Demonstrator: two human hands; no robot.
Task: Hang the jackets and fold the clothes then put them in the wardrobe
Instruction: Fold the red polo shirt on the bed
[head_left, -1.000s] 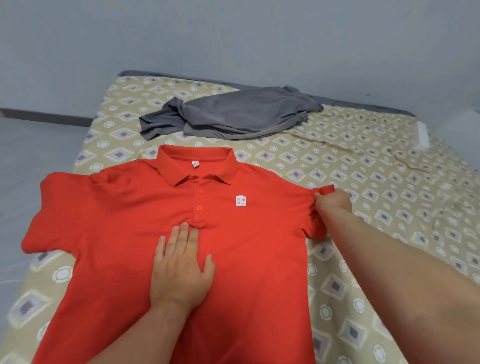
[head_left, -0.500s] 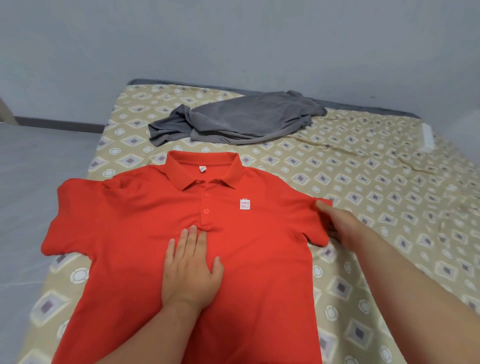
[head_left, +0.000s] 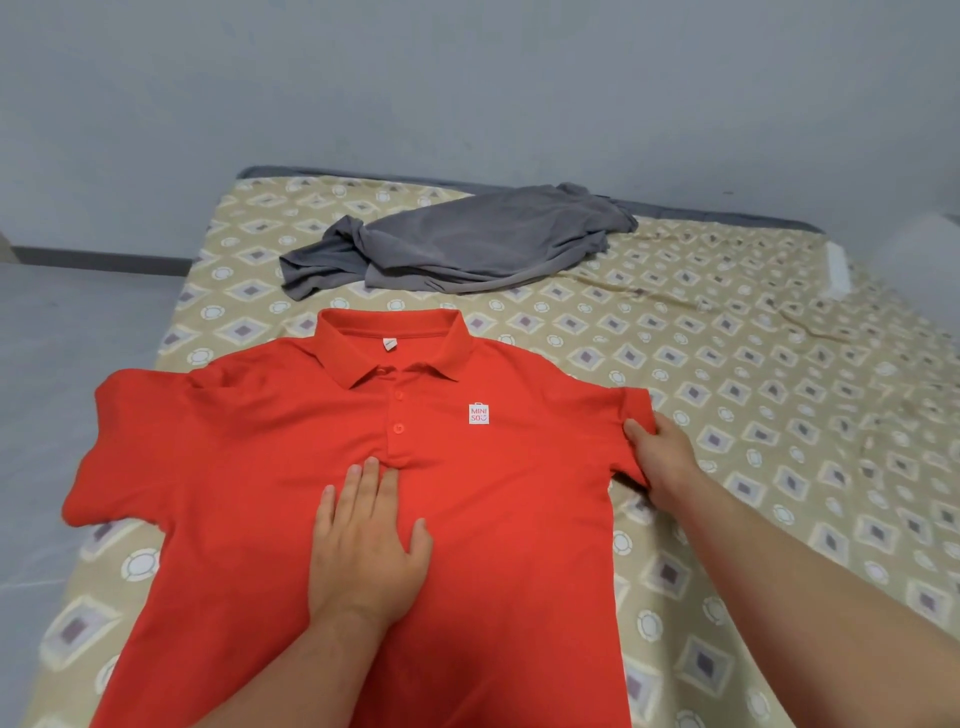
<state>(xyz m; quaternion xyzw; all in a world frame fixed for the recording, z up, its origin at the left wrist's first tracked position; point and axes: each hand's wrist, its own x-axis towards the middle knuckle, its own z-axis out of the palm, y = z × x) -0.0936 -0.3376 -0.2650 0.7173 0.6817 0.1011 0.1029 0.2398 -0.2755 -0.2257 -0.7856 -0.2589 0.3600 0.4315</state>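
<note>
A red polo shirt lies spread face up on the patterned bed, collar away from me, with a small white logo on the chest. My left hand rests flat on its middle just below the buttons, fingers straight. At the shirt's right sleeve my right hand grips the hem, thumb on top of the cloth and fingers beneath it. A crumpled grey garment lies beyond the collar, apart from both hands.
The bed stands against a pale wall, its left edge bordering grey floor. A white tag lies on the bed's far right part. No wardrobe or hanger is in view.
My right hand slid down the right sleeve from its upper corner to lower on the hem. The sleeve now lies flatter. My left hand stays pressed on the shirt.
</note>
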